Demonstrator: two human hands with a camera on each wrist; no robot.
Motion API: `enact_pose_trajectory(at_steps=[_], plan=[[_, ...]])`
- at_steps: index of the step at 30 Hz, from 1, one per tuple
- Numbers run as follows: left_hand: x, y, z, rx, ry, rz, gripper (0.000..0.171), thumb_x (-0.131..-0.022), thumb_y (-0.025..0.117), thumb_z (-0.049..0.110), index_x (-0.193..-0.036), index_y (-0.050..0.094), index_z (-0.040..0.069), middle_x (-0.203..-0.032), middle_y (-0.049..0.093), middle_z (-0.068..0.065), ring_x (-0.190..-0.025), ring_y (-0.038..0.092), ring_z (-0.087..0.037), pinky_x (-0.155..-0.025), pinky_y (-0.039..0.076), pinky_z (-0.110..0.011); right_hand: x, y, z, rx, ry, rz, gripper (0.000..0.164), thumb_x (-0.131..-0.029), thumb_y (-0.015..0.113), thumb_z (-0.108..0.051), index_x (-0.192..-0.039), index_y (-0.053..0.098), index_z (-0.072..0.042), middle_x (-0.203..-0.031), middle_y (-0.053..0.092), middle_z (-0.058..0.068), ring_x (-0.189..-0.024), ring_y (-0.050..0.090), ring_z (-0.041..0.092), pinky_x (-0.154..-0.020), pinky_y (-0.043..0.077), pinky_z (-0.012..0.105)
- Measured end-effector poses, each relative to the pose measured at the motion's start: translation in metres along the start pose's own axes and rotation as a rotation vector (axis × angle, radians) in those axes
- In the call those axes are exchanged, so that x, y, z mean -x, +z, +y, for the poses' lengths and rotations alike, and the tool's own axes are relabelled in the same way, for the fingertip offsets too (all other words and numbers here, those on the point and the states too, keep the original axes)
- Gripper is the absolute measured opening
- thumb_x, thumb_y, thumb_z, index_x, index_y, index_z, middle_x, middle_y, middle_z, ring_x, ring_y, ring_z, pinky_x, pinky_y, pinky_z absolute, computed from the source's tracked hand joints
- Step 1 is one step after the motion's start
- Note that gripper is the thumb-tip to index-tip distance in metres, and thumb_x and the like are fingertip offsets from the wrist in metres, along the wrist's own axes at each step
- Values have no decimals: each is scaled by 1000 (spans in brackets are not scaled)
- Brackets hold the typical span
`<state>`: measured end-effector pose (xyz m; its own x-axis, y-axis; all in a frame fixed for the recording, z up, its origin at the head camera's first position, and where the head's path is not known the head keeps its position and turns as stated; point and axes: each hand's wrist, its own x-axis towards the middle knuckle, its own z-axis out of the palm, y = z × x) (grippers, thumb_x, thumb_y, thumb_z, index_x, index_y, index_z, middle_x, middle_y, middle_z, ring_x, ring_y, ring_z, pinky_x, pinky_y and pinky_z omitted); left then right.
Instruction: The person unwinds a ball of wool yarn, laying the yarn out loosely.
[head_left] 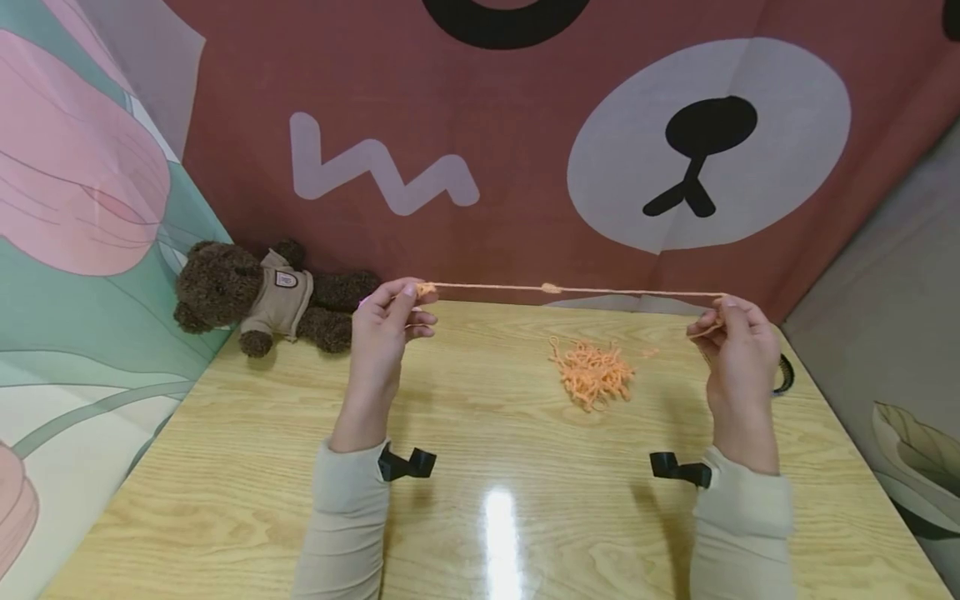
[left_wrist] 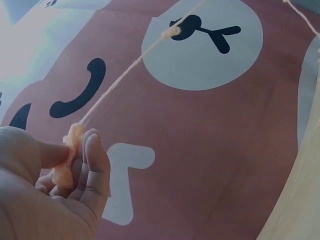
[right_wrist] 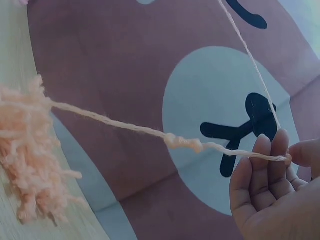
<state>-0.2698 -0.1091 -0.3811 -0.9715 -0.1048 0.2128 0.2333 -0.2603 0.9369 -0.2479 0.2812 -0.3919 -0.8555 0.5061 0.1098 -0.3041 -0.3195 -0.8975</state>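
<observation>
A strand of orange yarn [head_left: 487,287] is stretched nearly level between the two hands, above the table's far edge. A small knot [head_left: 551,288] sits near its middle. My left hand [head_left: 378,342] pinches a bunched end of the yarn [left_wrist: 75,135] between thumb and fingers. At the other end, my right hand [head_left: 742,354] pinches the strand, thumb against fingertips. From those fingertips another length of yarn [right_wrist: 107,120], with a thick knot in it, extends toward the loose pile of orange yarn [head_left: 592,373]; whether it joins the pile I cannot tell.
On the wooden table [head_left: 480,450], a brown teddy bear [head_left: 277,304] in a beige shirt lies at the back left. Partly hidden behind the right hand is a black ring-shaped thing [head_left: 785,375]. A printed cloth [head_left: 510,167] hangs behind the table.
</observation>
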Motion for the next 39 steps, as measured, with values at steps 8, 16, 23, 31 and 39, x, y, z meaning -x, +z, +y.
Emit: enact_pose_trajectory(at_steps=[8,16,23,31,39], plan=[[-3,-3,0,164,5,98,15,-109,44,15,-104,57,10,-96,70,-2,-84,73,-12,-72,61,-23,-6,-12,-1,-100,16,43,17,-100,65,-19,-100,66,-2,-76,65,6,-61,64,20,-60,59,28],[-7,-12,4,325,8,183,20,-111,39,16,-101,55,8,-92,70,-5,-81,75,-15,-72,63,-26,-12,-24,-2,-136,71,101,17,-99,67,-19,-105,66,-3,-77,65,6,-62,63,21,-62,58,28],[-8,-16,6,429,14,237,20,-110,40,17,-103,56,7,-93,68,-6,-78,75,-16,-70,62,-25,-15,-36,-4,-200,102,133,19,-96,71,-19,-104,66,-3,-75,65,6,-60,64,21,-59,57,29],[-3,0,0,262,-16,74,16,-105,55,15,-110,66,4,-89,74,-1,-71,74,-12,-64,61,-24,-15,-33,0,182,148,10,23,-101,63,-30,-111,67,-10,-83,66,-2,-68,66,12,-63,57,20],[7,23,-7,112,-45,-107,23,-101,62,7,-120,65,-5,-84,76,6,-70,73,-9,-68,63,-25,-15,-28,12,879,77,-200,36,-104,53,-44,-125,63,-17,-99,63,-12,-82,63,2,-73,53,14]])
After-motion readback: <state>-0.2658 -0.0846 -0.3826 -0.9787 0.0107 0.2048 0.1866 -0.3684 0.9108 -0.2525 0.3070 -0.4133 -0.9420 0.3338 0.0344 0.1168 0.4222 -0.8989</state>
